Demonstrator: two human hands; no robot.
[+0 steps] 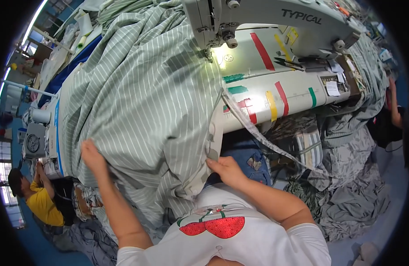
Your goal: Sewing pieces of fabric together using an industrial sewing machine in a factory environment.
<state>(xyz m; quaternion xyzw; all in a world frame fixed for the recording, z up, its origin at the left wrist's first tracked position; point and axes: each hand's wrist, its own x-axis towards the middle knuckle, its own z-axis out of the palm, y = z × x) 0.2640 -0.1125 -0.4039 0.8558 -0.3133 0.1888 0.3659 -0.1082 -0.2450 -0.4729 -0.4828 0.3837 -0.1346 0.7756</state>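
Note:
A large grey-green cloth with white stripes (pixel 138 97) spreads in folds over the left of the sewing table and drapes toward my lap. Its right edge runs up under the needle area of a sewing machine (pixel 257 13), where a lamp glows. My left hand (pixel 93 155) grips the cloth's left part, fingers curled into a fold. At the cloth's right edge my right hand (pixel 226 170) pinches the fabric between thumb and fingers. A narrow pale strip (pixel 257 133) hangs from near the table's front edge down to the right.
Coloured tape marks the machine bed (pixel 297 95). Dark tools (pixel 288 64) and a small parts tray (pixel 335 86) sit at its right. Heaped fabric (pixel 351 195) lies on the floor at right. A person in a yellow shirt (pixel 44 206) is at far left; another person's arm (pixel 395 106) shows at far right.

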